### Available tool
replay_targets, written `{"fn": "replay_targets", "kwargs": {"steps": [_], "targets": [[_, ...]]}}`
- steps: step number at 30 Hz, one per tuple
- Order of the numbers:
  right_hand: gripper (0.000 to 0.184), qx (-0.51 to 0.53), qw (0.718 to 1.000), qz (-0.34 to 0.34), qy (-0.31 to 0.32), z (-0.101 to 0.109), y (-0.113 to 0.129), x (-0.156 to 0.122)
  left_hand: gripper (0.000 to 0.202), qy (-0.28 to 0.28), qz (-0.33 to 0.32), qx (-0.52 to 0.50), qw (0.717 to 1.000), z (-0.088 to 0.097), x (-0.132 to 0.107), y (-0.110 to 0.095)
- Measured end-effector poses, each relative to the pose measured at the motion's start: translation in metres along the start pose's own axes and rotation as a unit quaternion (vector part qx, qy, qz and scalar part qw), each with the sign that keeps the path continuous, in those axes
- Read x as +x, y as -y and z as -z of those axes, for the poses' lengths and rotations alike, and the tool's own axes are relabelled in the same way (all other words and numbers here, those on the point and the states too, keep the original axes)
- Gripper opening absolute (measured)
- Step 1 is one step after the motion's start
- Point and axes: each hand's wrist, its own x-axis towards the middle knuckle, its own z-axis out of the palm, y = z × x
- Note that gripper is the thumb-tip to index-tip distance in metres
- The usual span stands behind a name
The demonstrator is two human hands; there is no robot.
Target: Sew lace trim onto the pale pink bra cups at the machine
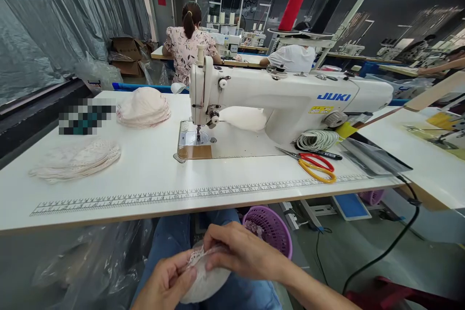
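Below the table edge, over my lap in blue jeans, both hands hold a pale pink padded cup [205,283] with a strip of white lace along its top. My left hand [165,283] grips the cup's left side, fingers curled. My right hand [241,252] pinches the lace and the cup's upper edge. A white JUKI sewing machine [286,99] stands on the white table [145,174] above, its needle at the left end.
Two stacks of pale cups lie on the table, one at the left [78,159], one farther back [144,107]. Red and yellow scissors [316,164] lie right of the machine. A purple basket [271,230] sits by my knee. People sew at tables behind.
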Motion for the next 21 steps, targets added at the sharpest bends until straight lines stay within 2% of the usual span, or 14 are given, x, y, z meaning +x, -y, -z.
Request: {"fn": "replay_targets", "kwargs": {"steps": [3,6,9,16,21], "targets": [[0.008,0.046,0.999,0.026,0.012,0.001,-0.006,0.000,0.061,0.030,0.028,-0.015,0.999,0.003,-0.001,-0.001],[0.008,0.031,0.999,0.036,0.017,-0.002,-0.007,0.002,0.059,0.038,0.026,-0.003,0.999,0.004,-0.003,-0.001],[0.008,-0.003,0.999,0.031,0.031,-0.004,-0.003,0.003,0.053,0.022,0.023,-0.001,0.999,0.000,-0.003,0.001],[0.010,-0.097,0.994,0.007,0.055,-0.006,0.008,0.008,0.056,-0.074,0.048,0.039,0.995,-0.007,0.003,0.010],[0.011,-0.105,0.993,-0.025,0.051,-0.007,0.003,0.011,0.055,-0.048,0.047,0.045,0.997,-0.002,0.004,0.007]]}}
